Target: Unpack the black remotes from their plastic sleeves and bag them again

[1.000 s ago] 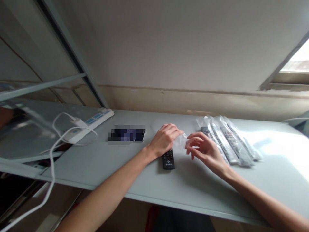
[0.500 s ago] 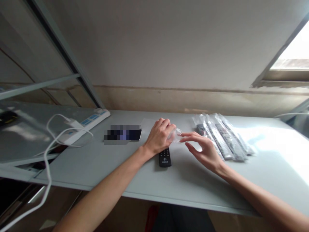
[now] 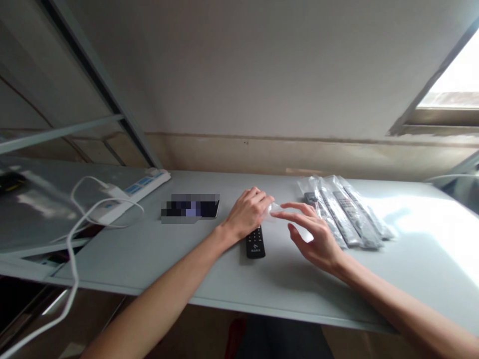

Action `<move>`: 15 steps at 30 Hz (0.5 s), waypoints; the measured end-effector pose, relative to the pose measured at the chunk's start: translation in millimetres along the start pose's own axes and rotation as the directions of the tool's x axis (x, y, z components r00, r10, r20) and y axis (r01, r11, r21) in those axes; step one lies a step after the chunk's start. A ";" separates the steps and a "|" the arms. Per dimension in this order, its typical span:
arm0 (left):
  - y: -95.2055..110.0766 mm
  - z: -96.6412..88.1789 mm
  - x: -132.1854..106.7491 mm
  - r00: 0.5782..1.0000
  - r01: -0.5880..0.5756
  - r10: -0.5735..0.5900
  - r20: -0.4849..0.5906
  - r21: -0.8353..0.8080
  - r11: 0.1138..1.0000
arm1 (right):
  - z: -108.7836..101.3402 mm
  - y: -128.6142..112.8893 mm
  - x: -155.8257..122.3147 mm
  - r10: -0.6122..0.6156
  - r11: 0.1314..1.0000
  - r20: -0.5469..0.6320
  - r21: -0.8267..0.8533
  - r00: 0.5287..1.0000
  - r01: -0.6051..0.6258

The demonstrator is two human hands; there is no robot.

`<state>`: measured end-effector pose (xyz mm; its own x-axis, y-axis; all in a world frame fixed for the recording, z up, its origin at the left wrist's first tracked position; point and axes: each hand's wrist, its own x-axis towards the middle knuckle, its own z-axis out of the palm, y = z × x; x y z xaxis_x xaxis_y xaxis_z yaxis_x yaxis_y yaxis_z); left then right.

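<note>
Left hand curled (right hand loosely spread)

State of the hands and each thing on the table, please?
black remote: flat, visible end unwrapped, far end hidden
clear plastic: crumpled
left hand: curled over the remote, grip unclear
right hand: open, at the plastic
bagged remotes: side by side
phone: lying flat
power strip: charger apparently plugged in
white cable: loosely looped
</note>
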<state>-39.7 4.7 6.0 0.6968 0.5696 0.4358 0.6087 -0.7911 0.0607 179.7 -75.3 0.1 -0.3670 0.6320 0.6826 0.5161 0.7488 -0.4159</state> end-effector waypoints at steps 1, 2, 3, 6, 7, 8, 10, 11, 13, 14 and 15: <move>-0.1 0.4 -0.1 1.000 0.002 -0.002 0.006 -0.008 1.000 | 0.3 0.5 -0.5 0.008 1.000 0.008 0.020 1.000 -0.008; -0.2 0.8 -0.2 1.000 0.005 -0.005 0.006 -0.024 1.000 | 0.8 1.2 -1.0 0.014 0.999 0.017 0.043 1.000 -0.014; -0.3 1.3 -0.4 1.000 0.006 -0.006 0.003 -0.048 0.999 | 1.5 2.0 -1.4 0.017 0.998 0.027 0.062 0.999 -0.019; -0.5 2.4 -0.9 1.000 -0.016 0.015 -0.003 -0.128 0.992 | 3.0 3.6 -1.9 0.023 0.998 0.051 0.054 0.998 -0.026; -0.5 2.5 -0.9 1.000 -0.023 0.022 -0.007 -0.148 0.989 | 2.9 3.5 -1.7 0.023 0.999 0.054 0.034 0.998 -0.025; -0.4 2.6 -0.8 1.000 -0.022 0.020 -0.015 -0.163 0.986 | 2.4 3.1 -1.2 0.019 1.000 0.046 0.013 0.999 -0.020; -0.4 2.3 -0.2 0.999 0.006 -0.014 -0.042 -0.178 0.984 | 0.6 2.1 0.1 0.005 1.000 -0.001 -0.014 1.000 -0.005; -0.4 1.9 0.1 0.998 0.023 -0.034 -0.057 -0.181 0.983 | -0.3 1.8 0.8 -0.002 1.000 -0.028 -0.022 1.000 0.001; -0.2 1.1 0.6 0.996 0.039 -0.053 -0.074 -0.175 0.984 | -1.4 2.0 1.8 -0.014 1.000 -0.057 -0.028 0.998 0.012; 0.1 0.7 0.7 0.996 0.035 -0.048 -0.075 -0.167 0.985 | -1.3 2.5 2.1 -0.022 0.999 -0.052 -0.026 0.998 0.021; 0.5 0.3 0.8 0.997 0.021 -0.032 -0.072 -0.156 0.988 | -0.8 2.9 2.1 -0.036 0.999 -0.036 -0.022 0.999 0.035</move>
<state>-38.7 4.8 6.1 0.6478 0.5774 0.4969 0.5564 -0.8042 0.2091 181.1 -72.0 0.8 -0.3572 0.5972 0.7182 0.5200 0.7659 -0.3782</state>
